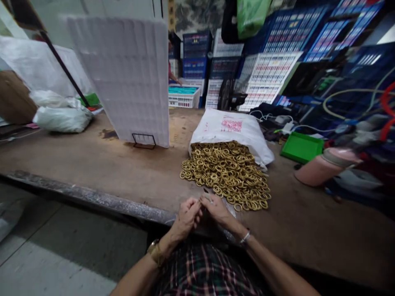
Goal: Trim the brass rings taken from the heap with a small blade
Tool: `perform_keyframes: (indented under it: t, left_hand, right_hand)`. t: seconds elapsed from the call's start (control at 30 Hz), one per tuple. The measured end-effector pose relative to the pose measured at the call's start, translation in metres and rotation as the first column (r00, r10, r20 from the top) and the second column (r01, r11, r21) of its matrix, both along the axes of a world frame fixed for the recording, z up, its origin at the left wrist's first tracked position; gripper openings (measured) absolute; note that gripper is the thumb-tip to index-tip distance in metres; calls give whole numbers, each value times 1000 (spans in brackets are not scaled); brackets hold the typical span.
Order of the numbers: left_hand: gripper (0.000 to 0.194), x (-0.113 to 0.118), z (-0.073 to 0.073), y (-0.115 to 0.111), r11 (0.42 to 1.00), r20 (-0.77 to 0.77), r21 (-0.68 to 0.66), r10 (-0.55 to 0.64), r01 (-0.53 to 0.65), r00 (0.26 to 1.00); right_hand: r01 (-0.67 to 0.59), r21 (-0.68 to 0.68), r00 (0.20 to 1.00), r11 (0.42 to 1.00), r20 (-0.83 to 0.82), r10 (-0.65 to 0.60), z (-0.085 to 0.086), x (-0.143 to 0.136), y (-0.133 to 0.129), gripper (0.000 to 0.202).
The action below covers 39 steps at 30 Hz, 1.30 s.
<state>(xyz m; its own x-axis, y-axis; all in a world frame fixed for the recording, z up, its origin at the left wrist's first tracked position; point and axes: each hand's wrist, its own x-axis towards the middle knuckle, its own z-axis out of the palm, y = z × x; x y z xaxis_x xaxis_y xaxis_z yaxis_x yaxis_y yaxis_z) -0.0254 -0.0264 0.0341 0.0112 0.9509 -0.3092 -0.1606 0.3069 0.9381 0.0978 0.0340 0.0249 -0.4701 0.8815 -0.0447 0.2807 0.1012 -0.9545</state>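
Note:
My left hand [187, 216] is closed at the table's front edge, its fingertips meeting those of my right hand. What it pinches, if anything, is hidden. My right hand [218, 211] grips a slim, pale-handled tool [207, 196] with a dark pointed tip; its exact kind is too small to tell. Just beyond both hands lies a heap of brass-coloured metal rings [226, 170]. They spill from the mouth of a white woven sack [228, 125] with red print, which lies on its side.
A tall white panel [129, 82] stands on a black wire stand [144, 141] at left on the brown table [80, 160]. On the right are a green tray [302, 147] and a pink bottle [321, 167]. Stacked crates [268, 76] rise behind; part of another person [173, 75] shows there.

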Motion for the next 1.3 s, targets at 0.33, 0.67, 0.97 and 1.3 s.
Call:
perform_keyframes:
  t: [0.33, 0.67, 0.97, 1.3]
  left_hand:
    - [32, 2, 14, -6, 997, -8, 78, 16, -15, 1000]
    - [33, 6, 14, -4, 996, -78, 80, 40, -34, 996]
    - [27, 9, 14, -3, 998, -124, 60, 24, -16, 992]
    - [27, 9, 5, -1, 991, -210, 130, 40, -13, 977]
  right_hand:
    - [-53, 359, 957, 932, 285, -56, 2, 22, -7, 18]
    - [-233, 439, 884, 868, 468, 1, -5, 21, -17, 21]
    - [-246, 427, 866, 870, 500, -1, -3, 23, -17, 25]
    - [-256, 418, 833, 872, 553, -20, 0, 22, -18, 29]
